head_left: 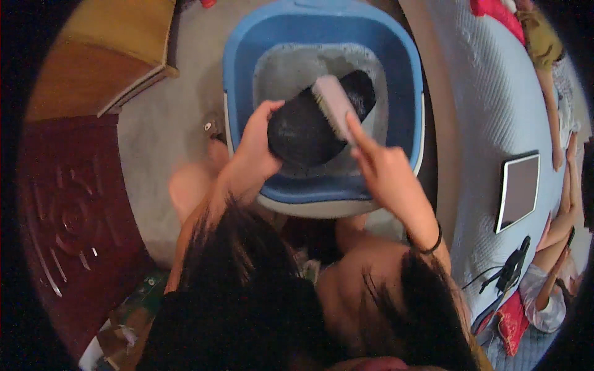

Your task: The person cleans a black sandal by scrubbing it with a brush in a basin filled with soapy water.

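Observation:
A black slipper [297, 133] is held tilted over a blue basin [238, 74], its broad end toward me and its narrow end pointing to the far right. My left hand [257, 142] is closed around the slipper's left edge. In my right hand [387, 173] is a scrubbing brush [334, 102] with a pale pinkish back, the index finger stretched along it. Its light bristles press against the slipper's surface, across the middle. Cloudy water [284, 65] with some suds at its edge lies in the basin below.
On the left stand a wooden cabinet [111, 55] and a dark red carved panel [77, 210]. To the right, a bed with a light blue quilted cover [476, 123] bears a white-framed tablet [518, 191] and a black stand [512, 269]. Other people [547, 297] are on the bed.

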Demonstrator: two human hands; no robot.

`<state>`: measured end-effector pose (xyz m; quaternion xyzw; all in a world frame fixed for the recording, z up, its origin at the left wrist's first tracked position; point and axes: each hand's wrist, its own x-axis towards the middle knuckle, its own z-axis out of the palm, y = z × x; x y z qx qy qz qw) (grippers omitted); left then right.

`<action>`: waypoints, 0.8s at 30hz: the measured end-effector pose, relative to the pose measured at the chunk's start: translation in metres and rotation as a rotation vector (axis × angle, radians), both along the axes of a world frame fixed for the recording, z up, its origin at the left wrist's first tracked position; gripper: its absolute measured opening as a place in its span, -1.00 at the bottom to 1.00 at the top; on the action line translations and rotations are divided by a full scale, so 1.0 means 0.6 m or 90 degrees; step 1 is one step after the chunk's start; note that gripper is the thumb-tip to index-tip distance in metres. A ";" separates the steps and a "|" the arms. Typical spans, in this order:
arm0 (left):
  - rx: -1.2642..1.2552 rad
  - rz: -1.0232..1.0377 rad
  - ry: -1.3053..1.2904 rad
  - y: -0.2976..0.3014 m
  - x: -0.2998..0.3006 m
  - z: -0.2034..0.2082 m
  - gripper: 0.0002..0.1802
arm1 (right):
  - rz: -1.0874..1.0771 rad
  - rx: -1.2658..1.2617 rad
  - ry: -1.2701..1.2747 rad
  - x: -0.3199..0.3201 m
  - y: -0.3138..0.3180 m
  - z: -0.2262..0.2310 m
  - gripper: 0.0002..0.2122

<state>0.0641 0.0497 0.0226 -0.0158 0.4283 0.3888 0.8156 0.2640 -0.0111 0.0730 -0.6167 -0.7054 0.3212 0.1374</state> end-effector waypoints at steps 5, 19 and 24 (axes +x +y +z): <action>0.028 -0.007 -0.003 -0.014 -0.008 -0.003 -0.72 | 0.079 -0.114 0.046 -0.009 -0.015 0.050 -0.49; 0.091 0.012 -0.114 0.018 -0.007 0.017 -0.72 | 0.068 0.019 0.071 -0.032 0.027 -0.009 -0.52; 0.049 0.080 0.036 0.013 0.000 0.016 -0.73 | -0.096 0.010 -0.049 -0.041 0.035 -0.008 -0.55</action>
